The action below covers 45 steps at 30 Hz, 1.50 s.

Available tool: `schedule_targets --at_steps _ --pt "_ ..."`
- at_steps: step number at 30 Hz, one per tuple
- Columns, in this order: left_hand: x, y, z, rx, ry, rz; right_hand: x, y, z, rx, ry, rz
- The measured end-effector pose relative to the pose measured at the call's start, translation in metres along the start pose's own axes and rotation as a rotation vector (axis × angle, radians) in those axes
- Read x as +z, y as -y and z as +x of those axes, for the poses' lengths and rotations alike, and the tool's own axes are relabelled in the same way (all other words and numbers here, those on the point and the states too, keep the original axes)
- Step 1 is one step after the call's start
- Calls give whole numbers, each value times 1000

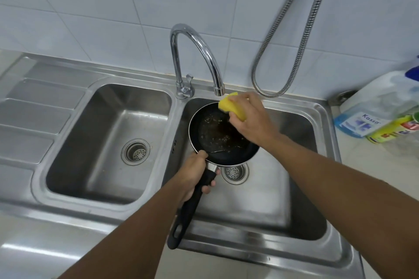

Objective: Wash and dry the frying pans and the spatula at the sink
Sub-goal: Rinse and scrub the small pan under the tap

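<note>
Frying pan (223,140) sits mid-frame over the right-hand basin (260,206) of the steel sink. The left hand (195,172) is wrapped tight round its long black handle (192,206), and the right hand (251,120) is pinching a squishy yellow sponge (232,106) at the far rim, under the curved chrome tap (197,47). I'd hold the pan steady, work small circles through that brown greasy film, and go gentle, since the dark coating looks like it'd scratch.

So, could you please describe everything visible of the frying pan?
The frying pan is small, round, black, with a pale rim and a long black handle with a hanging hole. Greasy brown residue lies inside. The left hand grips the handle over the right basin; a yellow sponge meets its far rim.
</note>
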<state>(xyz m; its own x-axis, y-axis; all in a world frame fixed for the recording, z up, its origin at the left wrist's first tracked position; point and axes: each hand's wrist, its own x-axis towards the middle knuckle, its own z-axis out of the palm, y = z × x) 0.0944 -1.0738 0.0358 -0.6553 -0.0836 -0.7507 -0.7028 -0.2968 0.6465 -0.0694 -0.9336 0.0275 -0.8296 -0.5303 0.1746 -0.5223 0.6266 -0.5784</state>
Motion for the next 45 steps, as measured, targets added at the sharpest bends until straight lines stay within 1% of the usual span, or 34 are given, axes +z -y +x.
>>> schedule_targets --at_steps 4,7,10,12,14,16,17,21,26,28,29,30,31,32,33,35,38,40,42,45 --pt "4 -1 -3 23 61 -48 15 0 2 54 31 -32" --pt "7 1 -5 58 95 -102 21 9 8 25 35 -31" --pt "8 3 -4 100 116 -124 28 19 7 -28 107 -9" --pt "9 3 -4 135 146 -146 33 24 4 -47 139 77" --pt "9 3 -6 174 169 -155 34 29 -1 -46 184 213" --pt "7 4 -9 193 177 -120 29 31 -7 -28 269 305" --pt "6 6 -8 190 173 -96 25 31 -11 -19 317 308" --pt "7 10 -4 147 145 -62 -6 29 -19 48 542 194" --pt "17 13 -6 107 169 -75 -46 24 -14 171 735 -177" --pt "20 15 -6 88 182 -59 -51 21 -6 220 711 -342" --pt "20 16 -6 79 182 -53 -51 18 -2 211 643 -419" --pt "21 16 -7 71 185 -46 -48 14 2 180 540 -471" --pt "21 15 -7 66 192 -36 -44 8 6 141 433 -477" --pt "21 14 -7 63 199 -21 -39 3 10 113 345 -426" --pt "21 12 -6 66 206 -3 -32 0 12 97 293 -340" --pt "21 7 -4 79 205 24 -16 6 14 86 276 -163" --pt "19 -2 -1 116 165 37 5 27 13 36 275 28" --pt "12 -6 -1 139 120 48 11 37 10 21 333 77" --pt "5 -7 -3 164 75 114 14 41 4 12 376 140" --pt "3 -7 -4 186 22 179 18 43 -2 -14 358 211"
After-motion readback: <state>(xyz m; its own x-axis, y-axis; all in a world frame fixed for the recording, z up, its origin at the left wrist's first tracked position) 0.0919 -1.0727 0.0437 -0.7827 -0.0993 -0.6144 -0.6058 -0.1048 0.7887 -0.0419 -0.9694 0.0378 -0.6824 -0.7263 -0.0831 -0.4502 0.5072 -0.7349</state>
